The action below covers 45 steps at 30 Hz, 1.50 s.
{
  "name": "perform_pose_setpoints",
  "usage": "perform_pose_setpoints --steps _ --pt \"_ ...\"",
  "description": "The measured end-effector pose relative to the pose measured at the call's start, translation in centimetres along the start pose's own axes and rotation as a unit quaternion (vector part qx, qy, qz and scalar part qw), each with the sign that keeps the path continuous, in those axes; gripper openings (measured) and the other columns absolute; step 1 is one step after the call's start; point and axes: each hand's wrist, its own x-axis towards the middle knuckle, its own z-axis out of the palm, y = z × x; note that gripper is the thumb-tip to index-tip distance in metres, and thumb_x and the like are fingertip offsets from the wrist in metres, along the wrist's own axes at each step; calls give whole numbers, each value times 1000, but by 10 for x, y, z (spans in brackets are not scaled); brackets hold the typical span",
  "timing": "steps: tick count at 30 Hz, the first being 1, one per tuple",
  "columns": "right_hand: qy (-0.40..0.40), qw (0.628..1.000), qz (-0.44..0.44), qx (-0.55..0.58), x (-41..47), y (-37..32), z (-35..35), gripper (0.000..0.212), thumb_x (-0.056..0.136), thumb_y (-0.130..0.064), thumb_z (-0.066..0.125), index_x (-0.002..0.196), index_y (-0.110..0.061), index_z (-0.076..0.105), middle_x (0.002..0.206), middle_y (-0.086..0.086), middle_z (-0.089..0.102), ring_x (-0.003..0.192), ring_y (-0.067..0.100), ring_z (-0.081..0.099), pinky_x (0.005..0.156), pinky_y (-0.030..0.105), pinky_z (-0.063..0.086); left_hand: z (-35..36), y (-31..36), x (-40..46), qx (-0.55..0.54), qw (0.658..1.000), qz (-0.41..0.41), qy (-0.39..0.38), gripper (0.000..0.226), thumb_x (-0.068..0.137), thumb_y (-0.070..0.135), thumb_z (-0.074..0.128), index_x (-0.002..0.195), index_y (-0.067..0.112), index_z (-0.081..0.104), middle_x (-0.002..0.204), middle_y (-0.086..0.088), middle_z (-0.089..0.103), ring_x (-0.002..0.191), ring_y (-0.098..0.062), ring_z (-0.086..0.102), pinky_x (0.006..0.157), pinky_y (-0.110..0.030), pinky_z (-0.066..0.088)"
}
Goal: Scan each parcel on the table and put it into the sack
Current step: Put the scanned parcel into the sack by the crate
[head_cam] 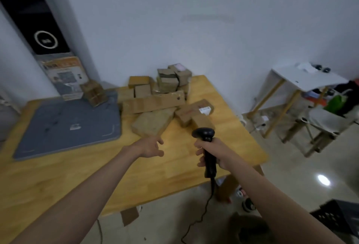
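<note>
Several brown cardboard parcels lie piled at the far side of the wooden table. The nearest is a flat parcel; to its right lies a labelled parcel, and a long box sits behind them. My left hand reaches out over the table with fingers relaxed, just short of the flat parcel, holding nothing. My right hand grips the handle of a black barcode scanner, whose head points toward the labelled parcel. Its cable hangs down to the floor. No sack is in view.
A grey mat covers the table's left side, with a small box at its far edge. A white side table and a chair stand to the right. A black crate sits on the floor at lower right.
</note>
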Motion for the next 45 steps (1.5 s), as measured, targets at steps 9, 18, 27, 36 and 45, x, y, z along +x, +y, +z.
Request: perform_pose_setpoints --steps 9,18,27,36,45 --pt "-33 998 -41 18 46 -77 93 24 93 -11 69 113 -2 60 94 18 61 69 28 63 67 47 64 -71 -95 -9 -24 997 -34 68 53 92 35 68 139 17 49 130 -5 60 115 -24 58 98 -38 48" --pt "-10 999 -46 12 90 -110 131 7 95 -8 64 98 -4 59 89 17 62 64 24 59 81 51 60 -101 -144 14 -62 991 -54 108 53 92 37 68 138 17 51 130 -5 60 117 -23 57 98 -37 47" --pt "10 999 -26 26 172 -140 125 9 95 -7 63 101 -2 61 87 16 62 59 24 56 69 44 59 -124 -152 93 -88 984 -74 132 72 91 38 69 149 11 37 151 -11 39 134 -29 44 98 -34 42" --pt "9 996 -25 -81 283 -166 113 7 95 -7 62 101 -5 60 95 18 68 81 29 68 64 38 60 -151 -137 199 -74 987 -73 118 58 88 26 72 140 11 48 139 -9 53 125 -26 52 95 -33 45" --pt "-20 998 26 -60 360 -146 111 10 95 -11 64 101 -4 62 95 17 67 73 23 67 61 35 62 -164 -137 302 80 977 -129 152 74 90 13 71 153 13 32 156 -8 34 143 -29 32 110 -39 36"
